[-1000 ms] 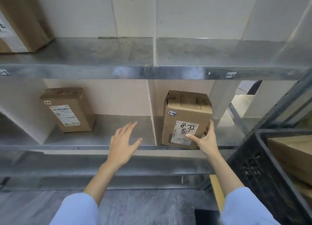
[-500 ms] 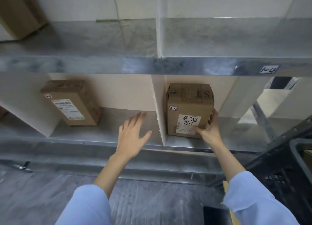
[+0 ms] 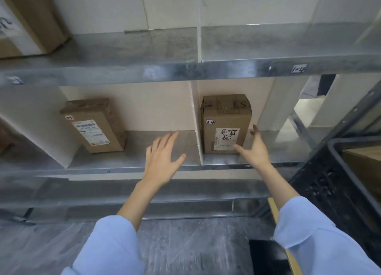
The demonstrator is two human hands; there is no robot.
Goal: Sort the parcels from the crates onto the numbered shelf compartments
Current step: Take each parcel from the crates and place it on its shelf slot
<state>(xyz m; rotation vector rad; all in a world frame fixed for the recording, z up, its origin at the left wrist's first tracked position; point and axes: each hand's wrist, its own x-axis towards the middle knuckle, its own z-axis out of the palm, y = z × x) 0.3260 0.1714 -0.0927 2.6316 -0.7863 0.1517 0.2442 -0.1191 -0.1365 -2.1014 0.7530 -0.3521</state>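
- Parcel: an upright brown cardboard box with a scribbled white label (image 3: 226, 123) stands on the lower galvanised steel shelf (image 3: 132, 168), in the compartment just right of the thin cream divider panel (image 3: 195, 120), its left face almost against that panel. A small tag on its front reads "2-4".
- Its long axis runs vertical; the narrow labelled face looks out at the person.
- From the right hand (image 3: 254, 149) the parcel lies at about ten o'clock. The thumb touches the label's lower right corner, while the fingers reach up beside the right face; whether they press it I cannot tell. The hand is spread, not closed around anything.
- The left hand (image 3: 162, 153) hovers open and empty in front of the neighbouring compartment, at nine o'clock from the parcel and clearly farther from it than the right hand.
- Judged from this, the parcel is placed; the right hand only needs to draw back toward five o'clock.
- Surfaces: matte corrugated card with taped seams, likely light and rigid; the shelf is dull, mottled sheet metal.
- Further out, a second upright brown cardboard box with a printed label (image 3: 93, 126) stands at nine o'clock, and a black perforated plastic crate (image 3: 329, 184) holding more cardboard sits at four o'clock.
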